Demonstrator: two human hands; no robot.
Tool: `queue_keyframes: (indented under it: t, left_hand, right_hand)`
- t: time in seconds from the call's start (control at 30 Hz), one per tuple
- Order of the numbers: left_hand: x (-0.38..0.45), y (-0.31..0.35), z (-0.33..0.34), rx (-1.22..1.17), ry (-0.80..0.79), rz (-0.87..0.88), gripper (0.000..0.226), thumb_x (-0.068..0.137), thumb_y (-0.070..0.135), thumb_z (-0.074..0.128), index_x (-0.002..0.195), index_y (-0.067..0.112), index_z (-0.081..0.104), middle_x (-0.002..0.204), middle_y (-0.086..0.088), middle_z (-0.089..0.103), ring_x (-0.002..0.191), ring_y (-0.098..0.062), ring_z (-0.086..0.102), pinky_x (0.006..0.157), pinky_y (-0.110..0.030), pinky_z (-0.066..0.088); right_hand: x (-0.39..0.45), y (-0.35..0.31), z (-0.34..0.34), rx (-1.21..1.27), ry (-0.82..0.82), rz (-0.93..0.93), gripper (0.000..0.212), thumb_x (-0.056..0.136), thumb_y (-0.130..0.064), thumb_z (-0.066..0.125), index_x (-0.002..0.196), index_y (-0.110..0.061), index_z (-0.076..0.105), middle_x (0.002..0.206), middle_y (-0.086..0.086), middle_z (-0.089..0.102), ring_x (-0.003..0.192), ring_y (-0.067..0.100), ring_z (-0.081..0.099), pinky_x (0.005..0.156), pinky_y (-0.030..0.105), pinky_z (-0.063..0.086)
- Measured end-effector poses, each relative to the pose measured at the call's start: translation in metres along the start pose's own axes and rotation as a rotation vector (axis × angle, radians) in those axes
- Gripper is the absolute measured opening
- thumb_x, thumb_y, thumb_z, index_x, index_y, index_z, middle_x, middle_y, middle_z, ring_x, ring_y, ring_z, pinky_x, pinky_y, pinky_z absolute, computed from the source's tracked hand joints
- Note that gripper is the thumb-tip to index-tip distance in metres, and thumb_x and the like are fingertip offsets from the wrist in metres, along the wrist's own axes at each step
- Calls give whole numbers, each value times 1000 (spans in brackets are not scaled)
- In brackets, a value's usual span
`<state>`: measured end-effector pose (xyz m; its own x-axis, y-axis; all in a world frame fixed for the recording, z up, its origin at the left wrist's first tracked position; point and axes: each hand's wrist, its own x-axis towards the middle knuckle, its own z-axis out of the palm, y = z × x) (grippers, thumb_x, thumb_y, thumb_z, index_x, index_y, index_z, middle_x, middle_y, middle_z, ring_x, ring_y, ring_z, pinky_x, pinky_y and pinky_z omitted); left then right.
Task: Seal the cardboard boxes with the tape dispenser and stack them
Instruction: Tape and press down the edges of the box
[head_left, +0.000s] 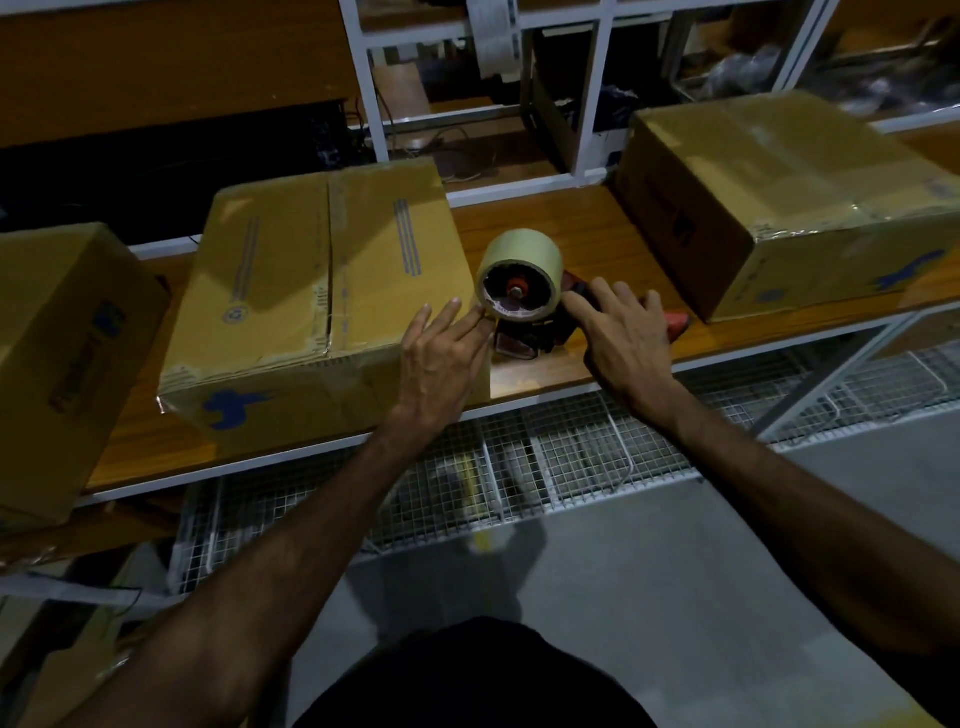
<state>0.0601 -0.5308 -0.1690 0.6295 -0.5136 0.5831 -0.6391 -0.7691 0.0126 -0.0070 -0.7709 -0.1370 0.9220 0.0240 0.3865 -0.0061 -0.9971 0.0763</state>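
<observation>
Head view. The red hand-held tape dispenser (540, 332), loaded with a fat roll of pale beige packing tape (521, 278), lies on its side on the orange-brown wooden shelf (571, 228), between two brown cardboard boxes. The right hand (626, 332) lies over the dispenser's red handle with fingers spread and only lightly bent; whether it has closed round the handle cannot be told. The left hand (441, 353) is released, its straight fingertips touching the near rim of the roll and the dispenser's front end. Just left of that hand stands the middle cardboard box (317, 301), flaps down, its centre seam bearing worn tape. Well right of the right hand sits a taped cardboard box (795, 192); a third box (57, 353) lies farther left. Handling, as judged: the dispenser is light and rigid, best gripped by the handle under the right palm; its toothed cutter, near the left fingertips, should be avoided. The boxes look stiff but scuffed, best lifted with both hands at opposite lower edges.
</observation>
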Motion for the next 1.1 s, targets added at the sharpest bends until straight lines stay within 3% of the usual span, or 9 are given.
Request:
queue_keyframes:
  t: [0.33, 0.53, 0.7, 0.8, 0.9, 1.0, 1.1]
  left_hand:
    - [1, 4, -4, -31, -17, -25, 39, 109, 34, 44, 138, 22, 67, 138, -3, 69, 133, -33, 60, 112, -56, 42]
    - [0, 4, -4, -43, -36, -33, 32, 108, 30, 52, 131, 19, 71, 138, -5, 69, 134, -32, 59, 112, -57, 41]
    - [-3, -5, -2, -3, -86, 42, 33, 107, 28, 57, 136, 18, 68, 148, -4, 62, 138, -32, 56, 114, -59, 40]
    - [-2, -5, -10, -2, -181, 58, 40, 107, 29, 54, 146, 20, 60, 156, -4, 54, 145, -31, 48, 117, -61, 36]
    - [7, -1, -26, -98, -312, 1, 48, 103, 31, 48, 150, 22, 55, 162, -1, 47, 152, -27, 38, 122, -66, 26]
    - [24, 4, -33, -244, -419, -138, 50, 95, 38, 47, 141, 27, 64, 163, 3, 44, 156, -25, 29, 124, -68, 16]
    - [50, 2, -27, -332, -499, -290, 42, 104, 44, 42, 106, 27, 80, 161, 3, 47, 155, -25, 26, 126, -64, 11]
  right_hand:
    - [1, -4, -4, -7, 26, 21, 47, 92, -11, 50, 136, -23, 52, 121, 12, 56, 106, 34, 56, 90, 53, 44]
    - [2, 3, -3, 34, 19, 22, 51, 91, -7, 62, 137, -25, 49, 124, 10, 57, 106, 33, 56, 88, 52, 44]
    - [1, 50, 13, 344, -93, 21, 50, 91, -6, 68, 132, -24, 46, 116, 3, 54, 105, 30, 57, 79, 41, 38]
    - [-6, 61, 19, 532, 0, 89, 39, 94, -3, 66, 124, -21, 50, 109, 1, 55, 98, 31, 57, 71, 46, 47]
    - [-7, 62, 19, 520, 77, 78, 36, 90, 3, 64, 115, -18, 49, 103, 3, 52, 94, 37, 56, 70, 50, 46]
    - [-8, 65, 19, 473, 101, 52, 41, 87, 7, 64, 119, -16, 51, 105, 7, 51, 97, 36, 53, 72, 42, 36]
    - [-9, 64, 19, 445, 98, 48, 45, 84, 9, 61, 124, -12, 54, 109, 9, 51, 101, 36, 51, 74, 40, 32]
